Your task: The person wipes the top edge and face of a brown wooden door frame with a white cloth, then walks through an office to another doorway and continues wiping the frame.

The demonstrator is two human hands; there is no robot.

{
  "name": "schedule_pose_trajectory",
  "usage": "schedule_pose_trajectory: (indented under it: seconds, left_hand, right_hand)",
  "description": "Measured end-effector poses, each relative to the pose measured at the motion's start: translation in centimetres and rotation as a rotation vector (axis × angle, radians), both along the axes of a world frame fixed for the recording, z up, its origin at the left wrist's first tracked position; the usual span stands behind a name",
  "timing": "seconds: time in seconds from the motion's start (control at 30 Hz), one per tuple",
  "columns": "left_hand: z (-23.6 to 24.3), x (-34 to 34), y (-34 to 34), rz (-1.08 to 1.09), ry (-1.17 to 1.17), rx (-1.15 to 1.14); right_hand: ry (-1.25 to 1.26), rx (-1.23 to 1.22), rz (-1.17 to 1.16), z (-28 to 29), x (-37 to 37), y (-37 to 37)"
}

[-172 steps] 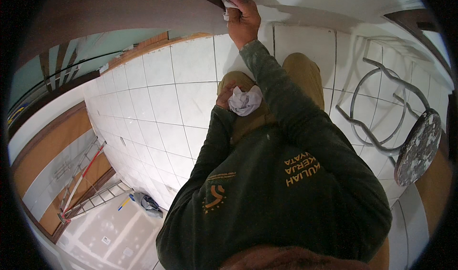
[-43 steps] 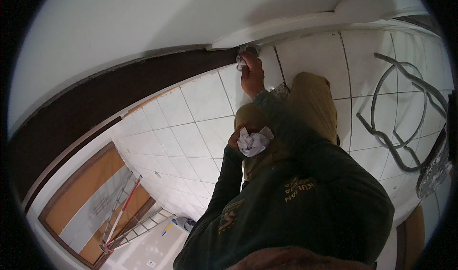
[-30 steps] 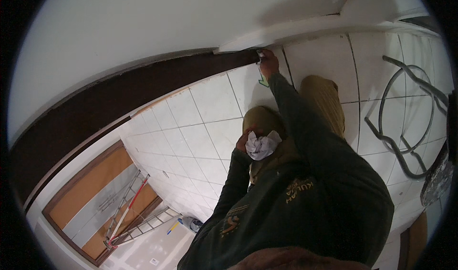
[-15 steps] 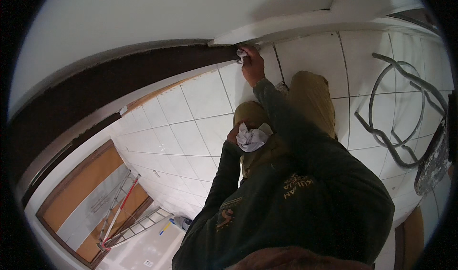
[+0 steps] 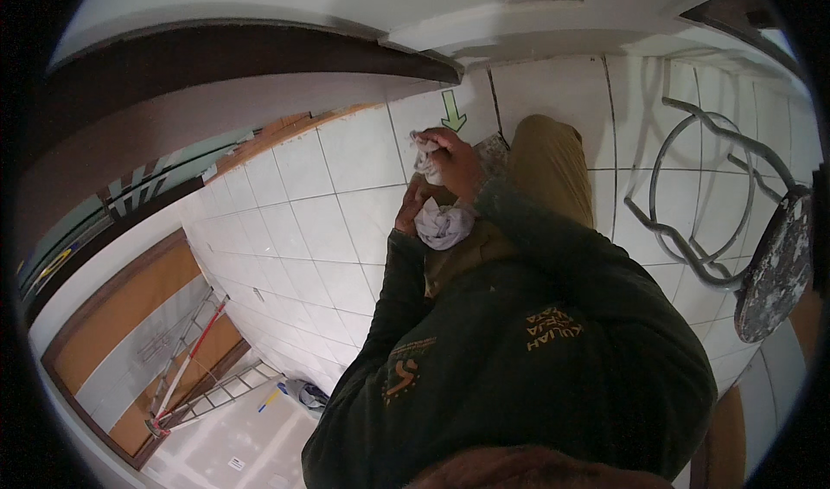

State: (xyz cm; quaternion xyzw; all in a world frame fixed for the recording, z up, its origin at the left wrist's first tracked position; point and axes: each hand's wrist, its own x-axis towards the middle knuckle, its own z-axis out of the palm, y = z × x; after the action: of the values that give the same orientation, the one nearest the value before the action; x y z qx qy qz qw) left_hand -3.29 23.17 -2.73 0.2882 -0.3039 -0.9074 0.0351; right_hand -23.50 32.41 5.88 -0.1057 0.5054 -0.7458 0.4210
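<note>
My right hand pinches a small crumpled whitish cloth between thumb and fingers. It is just above my left hand, close to my knees. A larger bunched white cloth rests on my thigh, with my left fingers curled around its edge. Beyond the hands, a dark brown wooden frame runs along the wall, ending at a corner near the floor tiles. Neither hand touches this frame. Part of the left fingers is hidden behind the right hand and the cloth.
White floor tiles with dark joints surround me. A tipped-over stool with bent grey metal legs and a paint-spattered seat lies to my right. At lower left are a ladder with a red rail, and a grey bundle.
My right hand has drawn back from the end of the brown frame to beside my left hand, keeping the small cloth. The view has shifted slightly; the left hand still holds the larger cloth.
</note>
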Motion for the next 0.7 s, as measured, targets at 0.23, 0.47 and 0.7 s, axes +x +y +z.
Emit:
schedule_pose_trajectory:
  seconds: [0.23, 0.47, 0.7]
  left_hand:
    - [5.4, -4.0, 1.6, 0.161, -0.210, -0.176]
    - [3.8, -4.6, 0.7, 0.457, -0.212, -0.053]
    - [8.4, -9.5, 1.6, 0.839, -0.192, 0.080]
  right_hand:
    - [0.674, 0.106, 0.453, -1.7, 3.3, 2.3]
    - [0.902, 0.008, 0.050, -0.8, 3.9, 3.4]
    - [0.507, 0.363, 0.271, -7.8, 3.2, 4.8]
